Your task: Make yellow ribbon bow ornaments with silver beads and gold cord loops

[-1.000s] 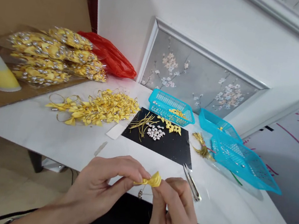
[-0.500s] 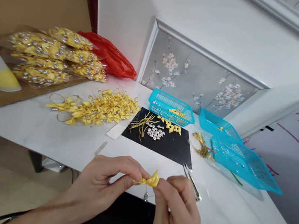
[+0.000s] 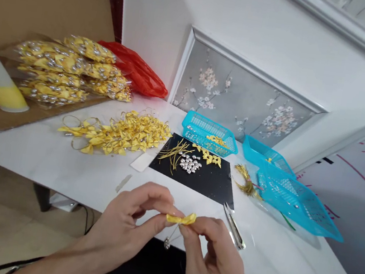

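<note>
My left hand (image 3: 131, 223) pinches one end of a small, shiny yellow cloth bow (image 3: 179, 219); my right hand (image 3: 215, 258) pinches the other. It's by the white table's (image 3: 76, 178) near edge. A little silver bead (image 3: 167, 243) hangs below the bow.

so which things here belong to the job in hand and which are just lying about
Seemingly in the job:
yellow bow between left hand and right hand
dangling silver bead
silver beads, golden strips, yellow cutouts on black mat

Seemingly just lying about:
red bag
framed flower picture
</note>
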The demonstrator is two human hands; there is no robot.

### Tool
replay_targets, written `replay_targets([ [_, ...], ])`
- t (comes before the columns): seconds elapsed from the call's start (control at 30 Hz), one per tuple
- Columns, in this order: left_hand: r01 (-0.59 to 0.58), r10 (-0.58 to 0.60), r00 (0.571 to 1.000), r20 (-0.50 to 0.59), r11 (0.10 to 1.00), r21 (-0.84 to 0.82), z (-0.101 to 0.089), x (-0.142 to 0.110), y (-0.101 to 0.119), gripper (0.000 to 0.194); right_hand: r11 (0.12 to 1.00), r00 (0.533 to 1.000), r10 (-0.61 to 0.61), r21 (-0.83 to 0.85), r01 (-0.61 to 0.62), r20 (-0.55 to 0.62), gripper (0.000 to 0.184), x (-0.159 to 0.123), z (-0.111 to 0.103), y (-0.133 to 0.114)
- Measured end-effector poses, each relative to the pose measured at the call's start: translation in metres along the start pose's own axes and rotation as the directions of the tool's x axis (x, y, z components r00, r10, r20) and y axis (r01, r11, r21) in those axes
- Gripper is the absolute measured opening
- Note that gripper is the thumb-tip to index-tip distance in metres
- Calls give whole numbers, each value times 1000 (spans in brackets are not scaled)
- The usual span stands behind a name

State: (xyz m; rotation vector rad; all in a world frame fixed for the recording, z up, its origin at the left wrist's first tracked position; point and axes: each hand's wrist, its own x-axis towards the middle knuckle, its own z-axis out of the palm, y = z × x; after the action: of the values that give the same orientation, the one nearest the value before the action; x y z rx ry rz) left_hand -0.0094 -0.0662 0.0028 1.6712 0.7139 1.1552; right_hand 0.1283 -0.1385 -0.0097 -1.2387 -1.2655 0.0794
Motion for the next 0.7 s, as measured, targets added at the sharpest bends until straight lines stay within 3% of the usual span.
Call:
replay_targets([
  [0.1,122,-122,992,1,992,-24,3,5,-2,22,994,998,54,-91,-53,16,10,2,1,4],
  [0.2,187,-185,982,37,979,-76,5,10,-4,27,983,1000,2,-184,2,24,10,5,2,8],
  [0.3,234,-225,971,83,966,-109,5,14,-7,32,967,993,-50,-243,74,103,15,10,-2,9],
  [0.4,268,-250,957,146,956,-118,3,16,-9,36,960,978,5,-273,54,210,14,24,-12,11],
  [0.47,277,-258,951,172,956,-99,2,16,-11,37,972,949,70,-234,4,307,20,37,-17,15],
  [0.57,286,-265,948,175,952,-111,3,18,-11,36,984,869,144,-162,-75,473,25,55,-21,25],
  [0.7,323,-297,943,151,926,-194,8,21,-10,36,978,813,206,-111,-174,544,25,61,-20,37],
])
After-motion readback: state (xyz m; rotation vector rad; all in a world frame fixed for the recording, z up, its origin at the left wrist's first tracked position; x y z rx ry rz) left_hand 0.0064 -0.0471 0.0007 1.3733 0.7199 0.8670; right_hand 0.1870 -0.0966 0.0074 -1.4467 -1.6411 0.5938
